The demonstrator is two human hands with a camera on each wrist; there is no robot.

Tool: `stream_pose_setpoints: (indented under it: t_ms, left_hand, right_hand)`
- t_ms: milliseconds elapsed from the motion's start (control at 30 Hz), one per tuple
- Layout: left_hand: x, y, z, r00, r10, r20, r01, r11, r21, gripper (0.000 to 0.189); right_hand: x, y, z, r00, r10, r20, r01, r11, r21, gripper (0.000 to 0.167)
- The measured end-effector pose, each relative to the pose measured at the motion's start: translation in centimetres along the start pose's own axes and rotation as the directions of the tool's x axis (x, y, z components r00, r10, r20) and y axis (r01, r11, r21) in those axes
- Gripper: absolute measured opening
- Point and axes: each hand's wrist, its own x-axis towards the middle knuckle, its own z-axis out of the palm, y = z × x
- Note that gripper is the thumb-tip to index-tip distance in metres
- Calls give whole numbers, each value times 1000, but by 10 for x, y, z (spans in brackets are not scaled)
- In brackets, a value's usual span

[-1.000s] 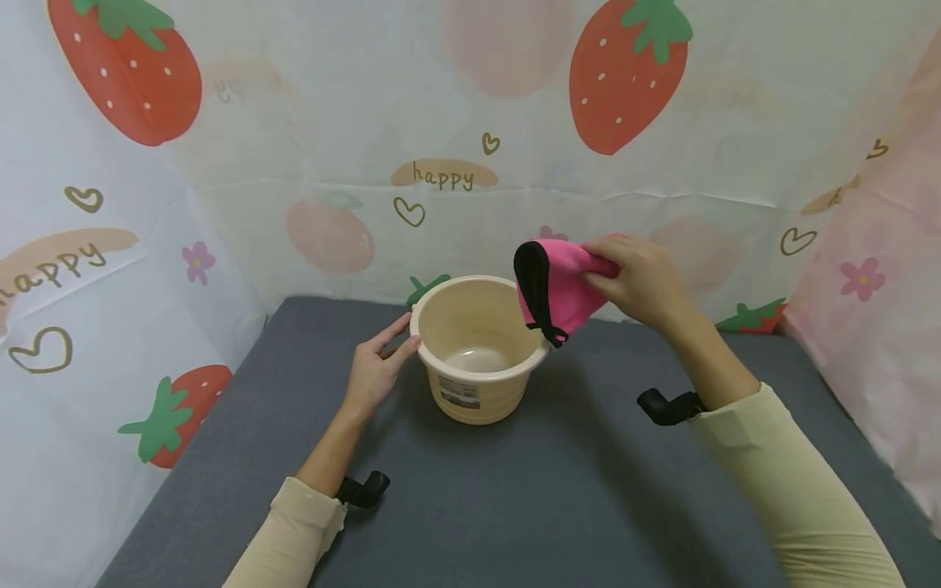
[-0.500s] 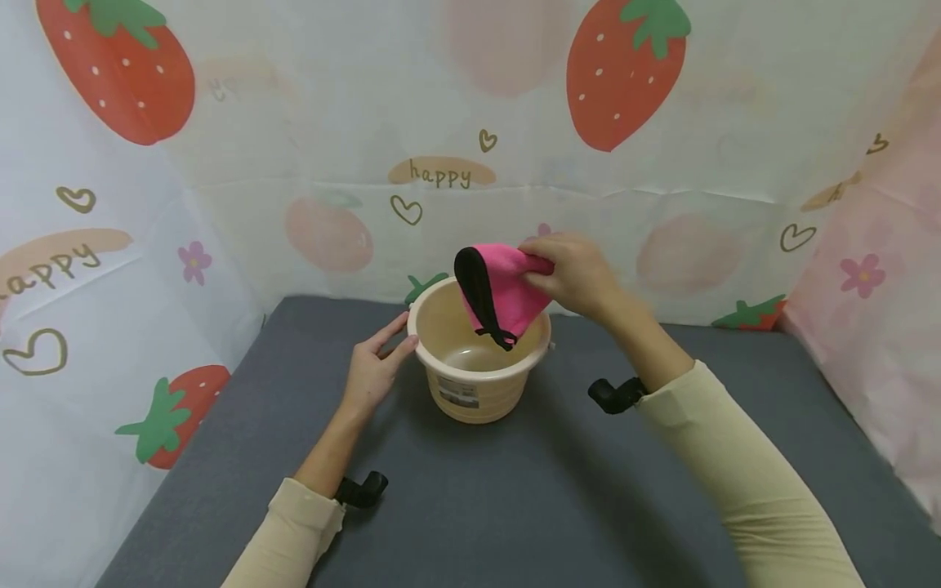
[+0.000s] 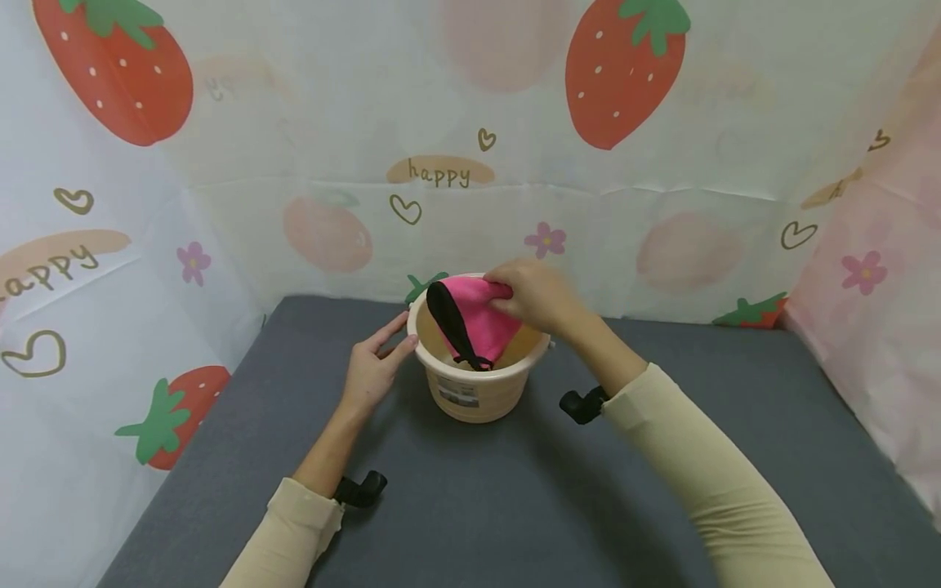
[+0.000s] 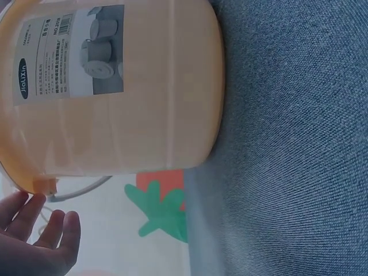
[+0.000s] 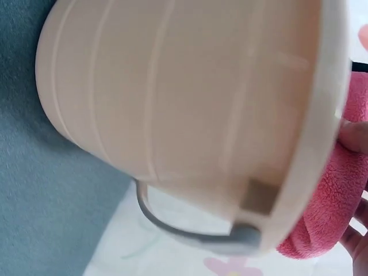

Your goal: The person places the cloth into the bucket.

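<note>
A cream plastic bucket stands upright on the dark grey cloth. My left hand rests its fairly straight fingertips against the left side of the rim; in the left wrist view two fingertips meet the rim near the handle joint. My right hand pinches a pink fuzzy cloth item with a black edge and a small black bow. This item hangs tilted inside the bucket's mouth, its lower end below the rim. In the right wrist view, the thumb presses on the pink fabric.
The bucket's handle hangs down at the back. A printed label faces front. Behind the grey tabletop hangs a strawberry-print curtain, which also closes off both sides. Black wrist mounts sit on both arms.
My right hand has carried the pink cloth item leftward from over the bucket's right edge, then lowered it into the bucket's mouth. My left hand has stayed at the rim.
</note>
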Motion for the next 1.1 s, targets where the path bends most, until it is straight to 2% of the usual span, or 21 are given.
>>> stream_pose_setpoints:
  t_ms: [100, 233, 367, 433, 533, 633, 733, 800, 900, 967, 1100]
  left_hand:
    - [0, 0, 0, 1000, 1, 2, -1, 1000, 0, 50]
    - [-1, 0, 0, 1000, 7, 3, -7, 1000, -13, 50]
    - [-2, 0, 1, 1000, 12, 2, -12, 1000, -16, 49]
    - [-2, 1, 1, 1000, 14, 0, -14, 1000, -18, 49]
    - [-1, 0, 2, 1000, 20, 1, -20, 1000, -13, 49]
    - [-1, 1, 3, 1000, 24, 13, -24, 1000, -10, 49]
    - [-6, 12, 3, 1000, 15, 24, -15, 1000, 0, 48]
    - [-5, 12, 2, 1000, 10, 26, -10, 1000, -8, 48]
    - [-4, 9, 2, 1000, 22, 15, -22, 1000, -4, 48]
    - [0, 0, 2, 1000, 25, 7, -25, 1000, -5, 48]
    - [0, 0, 5, 1000, 23, 15, -23, 1000, -7, 49]
  right_hand:
    - [1, -3, 8, 999, 22, 33, -22, 1000, -9, 36]
    - [5, -6, 17, 998, 14, 61, -12, 999, -39, 33]
    - [9, -10, 24, 990, 19, 138, -11, 998, -58, 28]
    - [11, -13, 28, 977, 24, 211, -18, 999, -31, 27]
    - [12, -15, 33, 946, 48, 319, -53, 999, 7, 29]
    - [9, -15, 36, 925, 66, 373, -81, 996, 25, 29]
    - [6, -13, 35, 929, 66, 364, -91, 994, 53, 29]
    - [5, -11, 33, 935, 69, 349, -104, 991, 82, 29]
    - [2, -8, 26, 939, 73, 335, -119, 986, 117, 33]
    - [-3, -5, 21, 944, 77, 320, -129, 981, 143, 35]
    - [-20, 4, 9, 963, 74, 258, -130, 970, 207, 38]
